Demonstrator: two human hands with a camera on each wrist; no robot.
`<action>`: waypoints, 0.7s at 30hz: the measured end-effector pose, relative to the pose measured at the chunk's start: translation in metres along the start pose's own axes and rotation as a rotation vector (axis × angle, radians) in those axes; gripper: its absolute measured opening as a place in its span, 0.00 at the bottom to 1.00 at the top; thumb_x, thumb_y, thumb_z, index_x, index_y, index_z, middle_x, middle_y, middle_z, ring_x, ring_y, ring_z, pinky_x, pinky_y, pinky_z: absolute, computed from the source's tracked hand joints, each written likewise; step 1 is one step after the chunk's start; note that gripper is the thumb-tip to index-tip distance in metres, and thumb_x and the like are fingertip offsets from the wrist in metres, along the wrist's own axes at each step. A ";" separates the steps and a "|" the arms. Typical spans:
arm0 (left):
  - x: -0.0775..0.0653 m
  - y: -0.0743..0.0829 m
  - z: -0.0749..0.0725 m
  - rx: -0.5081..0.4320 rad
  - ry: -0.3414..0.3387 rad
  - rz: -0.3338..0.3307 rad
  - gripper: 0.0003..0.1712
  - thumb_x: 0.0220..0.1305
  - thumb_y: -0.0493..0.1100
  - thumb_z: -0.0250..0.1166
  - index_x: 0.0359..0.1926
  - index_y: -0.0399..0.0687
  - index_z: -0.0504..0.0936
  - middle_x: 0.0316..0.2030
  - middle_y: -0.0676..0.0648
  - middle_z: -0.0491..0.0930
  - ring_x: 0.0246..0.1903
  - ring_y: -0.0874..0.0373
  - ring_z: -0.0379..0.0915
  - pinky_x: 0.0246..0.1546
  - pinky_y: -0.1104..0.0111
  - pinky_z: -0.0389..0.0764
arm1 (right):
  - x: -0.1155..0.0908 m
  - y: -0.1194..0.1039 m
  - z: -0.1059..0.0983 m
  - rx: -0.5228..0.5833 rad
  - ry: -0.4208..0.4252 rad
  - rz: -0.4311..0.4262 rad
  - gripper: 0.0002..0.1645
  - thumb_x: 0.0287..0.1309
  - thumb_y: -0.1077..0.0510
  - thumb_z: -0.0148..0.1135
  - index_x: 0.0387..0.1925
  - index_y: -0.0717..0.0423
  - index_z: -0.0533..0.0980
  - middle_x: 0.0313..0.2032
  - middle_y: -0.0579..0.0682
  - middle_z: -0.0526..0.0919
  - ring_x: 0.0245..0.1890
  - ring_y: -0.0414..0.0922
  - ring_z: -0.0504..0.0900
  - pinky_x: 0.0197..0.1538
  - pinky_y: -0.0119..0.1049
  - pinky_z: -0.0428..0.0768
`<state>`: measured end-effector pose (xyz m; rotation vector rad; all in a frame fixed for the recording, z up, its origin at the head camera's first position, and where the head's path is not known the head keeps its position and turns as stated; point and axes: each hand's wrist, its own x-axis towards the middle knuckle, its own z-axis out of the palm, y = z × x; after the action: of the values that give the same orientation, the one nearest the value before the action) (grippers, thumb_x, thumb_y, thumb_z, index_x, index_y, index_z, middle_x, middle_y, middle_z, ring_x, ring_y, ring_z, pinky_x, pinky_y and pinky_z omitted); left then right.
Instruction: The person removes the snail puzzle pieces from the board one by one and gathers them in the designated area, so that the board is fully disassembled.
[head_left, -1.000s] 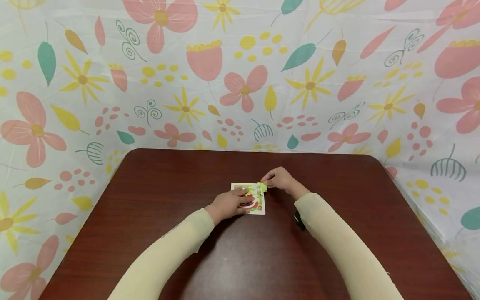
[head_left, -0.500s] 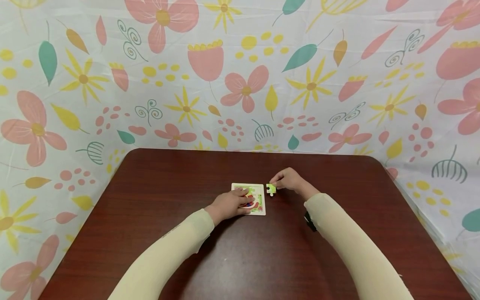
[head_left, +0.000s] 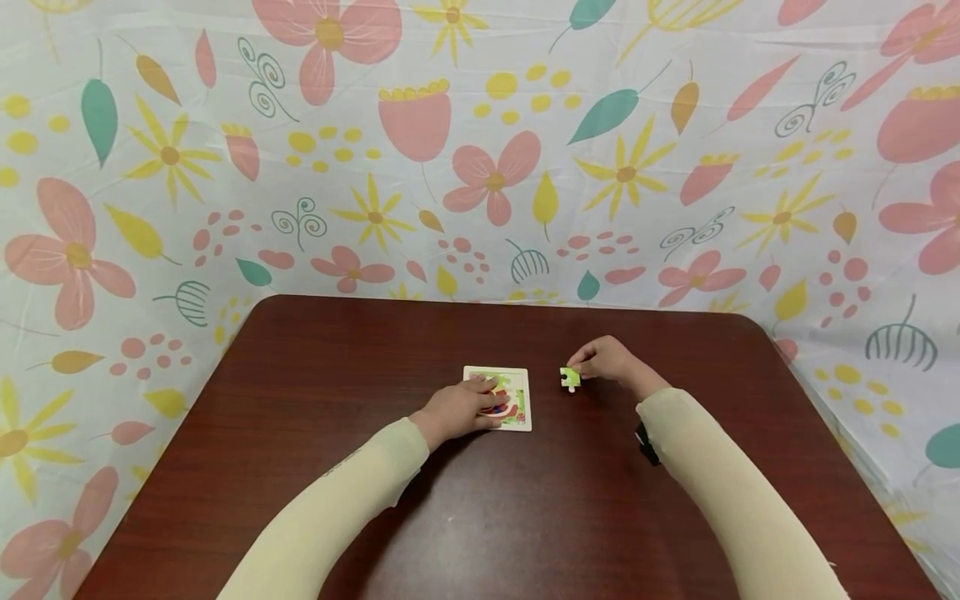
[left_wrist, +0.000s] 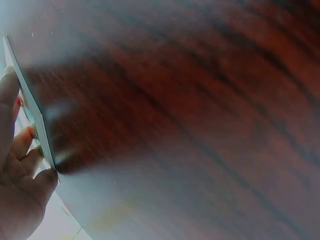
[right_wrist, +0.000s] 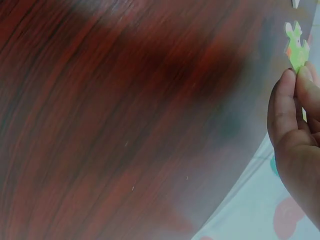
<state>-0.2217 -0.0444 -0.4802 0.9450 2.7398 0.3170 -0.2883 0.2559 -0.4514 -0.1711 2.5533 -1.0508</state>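
A square jigsaw puzzle board [head_left: 523, 423] with a pale border and a colourful picture lies on the table. My left hand [head_left: 459, 408] rests on its left part with fingers spread over the picture, hiding much of it. At the board's upper right corner a bare pale patch shows. To the right of the board, my right hand [head_left: 609, 362] pinches a green jigsaw piece [head_left: 570, 378] between thumb and fingers. In the right wrist view the puzzle piece [right_wrist: 297, 47] sticks out beyond the fingertips. The left wrist view shows the left hand [left_wrist: 22, 195] at the board's edge [left_wrist: 42, 130].
The dark red-brown wooden table [head_left: 480, 517] reaches back to a white cloth [head_left: 480, 167] printed with flowers and leaves. A black strap or device [head_left: 647, 443] shows beneath the right sleeve [head_left: 705, 450].
My right hand has drawn the green jigsaw piece away from the board's upper right corner and carried it to the right. The left hand has stayed on the board.
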 end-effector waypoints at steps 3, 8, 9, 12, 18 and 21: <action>-0.001 0.000 -0.001 -0.006 0.004 0.000 0.29 0.73 0.57 0.61 0.72 0.61 0.74 0.77 0.48 0.64 0.78 0.48 0.59 0.70 0.53 0.75 | -0.003 0.003 -0.005 -0.021 -0.006 0.011 0.11 0.69 0.66 0.62 0.44 0.71 0.85 0.48 0.66 0.88 0.33 0.38 0.84 0.45 0.37 0.88; 0.000 -0.001 0.000 -0.021 -0.002 -0.005 0.29 0.73 0.58 0.61 0.72 0.62 0.74 0.78 0.48 0.64 0.79 0.48 0.58 0.71 0.53 0.73 | -0.012 0.011 -0.014 -0.040 -0.021 0.023 0.12 0.70 0.66 0.60 0.46 0.72 0.84 0.48 0.67 0.86 0.36 0.40 0.85 0.47 0.40 0.89; 0.000 -0.001 0.001 -0.022 -0.003 -0.007 0.29 0.73 0.58 0.61 0.72 0.63 0.73 0.78 0.49 0.63 0.79 0.48 0.58 0.71 0.53 0.73 | -0.013 0.013 -0.015 -0.038 -0.024 0.020 0.12 0.70 0.67 0.59 0.46 0.73 0.83 0.48 0.67 0.85 0.36 0.41 0.85 0.48 0.41 0.89; 0.001 -0.001 0.001 -0.021 0.000 -0.010 0.29 0.73 0.58 0.61 0.72 0.63 0.73 0.78 0.49 0.63 0.79 0.49 0.57 0.71 0.54 0.74 | -0.017 0.018 -0.018 -0.037 -0.024 0.018 0.12 0.70 0.67 0.59 0.45 0.74 0.83 0.47 0.67 0.85 0.37 0.41 0.85 0.48 0.41 0.89; 0.002 -0.003 0.004 -0.024 0.002 -0.012 0.29 0.73 0.57 0.61 0.72 0.63 0.74 0.78 0.49 0.64 0.79 0.49 0.58 0.71 0.54 0.74 | -0.020 0.031 -0.024 -0.058 -0.027 0.026 0.11 0.69 0.68 0.59 0.44 0.74 0.83 0.44 0.66 0.86 0.36 0.42 0.84 0.45 0.39 0.88; 0.002 -0.004 0.003 -0.027 0.004 -0.003 0.29 0.74 0.57 0.61 0.72 0.62 0.73 0.78 0.48 0.63 0.79 0.48 0.57 0.71 0.53 0.73 | -0.021 0.036 -0.028 -0.064 -0.024 0.042 0.11 0.70 0.68 0.59 0.44 0.73 0.83 0.44 0.65 0.86 0.35 0.42 0.83 0.44 0.38 0.88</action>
<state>-0.2244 -0.0460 -0.4839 0.9339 2.7332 0.3541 -0.2784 0.3050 -0.4521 -0.1457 2.5588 -0.9467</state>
